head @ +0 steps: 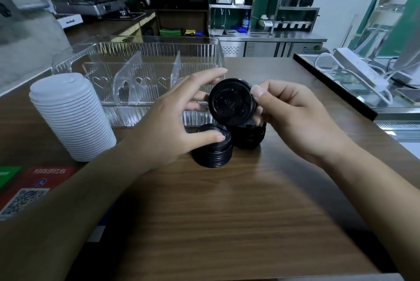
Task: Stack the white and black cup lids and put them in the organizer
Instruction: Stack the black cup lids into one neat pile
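R hand pinching black lid, L hand open beside, 2 black stacks below

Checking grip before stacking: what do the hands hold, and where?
The right hand pinches a black lid by its right rim; the left hand holds nothing.

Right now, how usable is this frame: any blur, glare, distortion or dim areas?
Head view: dim, bluish light overall; wide-angle bending at the edges; the back counter is soft. The clear organizer shows faint reflections. The black lid in the right hand is dark, its embossing barely legible. The left hand looks sharp.
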`<state>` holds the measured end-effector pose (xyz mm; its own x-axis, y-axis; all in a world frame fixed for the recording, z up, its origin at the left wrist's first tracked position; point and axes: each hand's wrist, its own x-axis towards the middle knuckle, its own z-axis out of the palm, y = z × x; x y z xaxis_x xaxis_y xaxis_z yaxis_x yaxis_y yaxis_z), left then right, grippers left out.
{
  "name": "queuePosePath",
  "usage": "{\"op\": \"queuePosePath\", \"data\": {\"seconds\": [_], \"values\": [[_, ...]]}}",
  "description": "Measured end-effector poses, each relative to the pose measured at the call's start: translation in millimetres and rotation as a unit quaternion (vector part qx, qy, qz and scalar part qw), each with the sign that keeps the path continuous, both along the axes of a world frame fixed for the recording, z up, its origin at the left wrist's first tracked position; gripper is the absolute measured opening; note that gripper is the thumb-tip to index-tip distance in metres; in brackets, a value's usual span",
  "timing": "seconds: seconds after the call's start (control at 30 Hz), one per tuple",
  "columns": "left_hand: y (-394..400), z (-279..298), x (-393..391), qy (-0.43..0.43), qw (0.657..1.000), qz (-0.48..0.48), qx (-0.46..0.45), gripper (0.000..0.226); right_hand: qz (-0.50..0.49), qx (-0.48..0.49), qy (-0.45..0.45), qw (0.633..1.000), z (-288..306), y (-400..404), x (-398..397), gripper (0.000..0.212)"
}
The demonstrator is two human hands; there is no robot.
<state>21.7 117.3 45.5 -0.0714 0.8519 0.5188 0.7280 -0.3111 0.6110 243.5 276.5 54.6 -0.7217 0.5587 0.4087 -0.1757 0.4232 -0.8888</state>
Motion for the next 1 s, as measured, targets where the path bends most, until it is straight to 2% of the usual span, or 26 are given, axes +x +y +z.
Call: {"op": "queuePosePath", "data": {"seconds": [0.17,0.23,0.33,0.37,0.43,0.5,0.7,0.8,1.0], "values": [[1.3,-1.4,0.4,0.008,0.999,0.001,0.054,0.084,0.029,-0.007,-0.002,1.000,1.9,-8.0,-2.8,0.035],[1.0,-1.5,0.1,0.001,0.998,0.004,0.060,0.084,0.001,0.026,-0.009,1.000,3.4,-8.4,-1.3,0.033],[1.2,0.1,-1.9,-0.017,0.998,0.009,0.053,0.080,-0.047,0.109,-0.012,0.993,4.5,-10.2,2.6,0.015],[0.7,1.6,-3.7,-0.024,0.999,0.013,0.047,0.078,-0.065,0.157,-0.021,0.985,4.9,-11.4,3.8,0.016],[-1.3,4.8,-8.6,-0.031,0.999,0.022,0.027,0.073,-0.078,0.273,-0.050,0.958,4.2,-12.5,5.0,0.036],[-2.7,7.5,-14.1,-0.012,0.999,0.039,-0.003,0.067,-0.070,0.328,-0.075,0.939,2.8,-14.3,4.2,0.048],[-4.4,9.0,-20.2,0.011,0.994,0.045,-0.101,0.055,-0.059,0.387,-0.130,0.911,-8.4,-15.2,-3.2,0.054],[-6.0,9.8,-20.3,0.025,0.990,0.056,-0.130,0.062,-0.059,0.405,-0.145,0.901,-13.5,-15.5,-5.6,0.051],[-4.8,6.4,-26.7,-0.011,0.988,0.036,-0.152,0.067,-0.058,0.410,-0.142,0.899,-20.8,-16.0,-11.7,0.049]]}}
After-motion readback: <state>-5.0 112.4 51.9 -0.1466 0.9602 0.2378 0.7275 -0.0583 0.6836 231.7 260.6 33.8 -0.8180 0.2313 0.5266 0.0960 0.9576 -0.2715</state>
